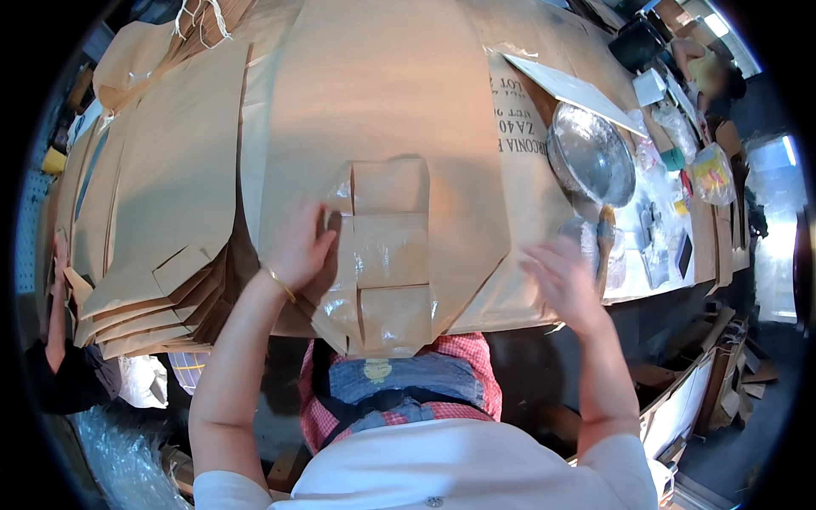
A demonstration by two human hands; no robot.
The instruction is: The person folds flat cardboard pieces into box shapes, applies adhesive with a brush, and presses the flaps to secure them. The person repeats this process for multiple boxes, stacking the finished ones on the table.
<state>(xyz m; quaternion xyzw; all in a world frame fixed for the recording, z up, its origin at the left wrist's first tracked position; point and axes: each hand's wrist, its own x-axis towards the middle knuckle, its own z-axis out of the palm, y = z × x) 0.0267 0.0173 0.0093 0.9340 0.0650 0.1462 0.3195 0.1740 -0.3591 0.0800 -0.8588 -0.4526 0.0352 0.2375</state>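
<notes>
A large brown paper bag (382,93) lies flat in front of me, its folded bottom end (391,246) toward my body. The folded flaps there have shiny wet-looking patches. My left hand (297,251) is over the left side of this end, thumb and fingers apart, holding nothing that I can see. On the other side my right hand (563,279) hovers near the bag's right edge, smeared by motion, so its fingers are unclear. Just beyond it lies a brush (605,242) with a wooden handle, below a metal bowl (592,155) with whitish residue inside.
A stack of brown paper bags (170,178) fans out at the left, with another person's hand (60,255) beside it. A flat board (578,89) leans by the bowl. Clear plastic bags lie at the right, and another person (707,72) is at the far right.
</notes>
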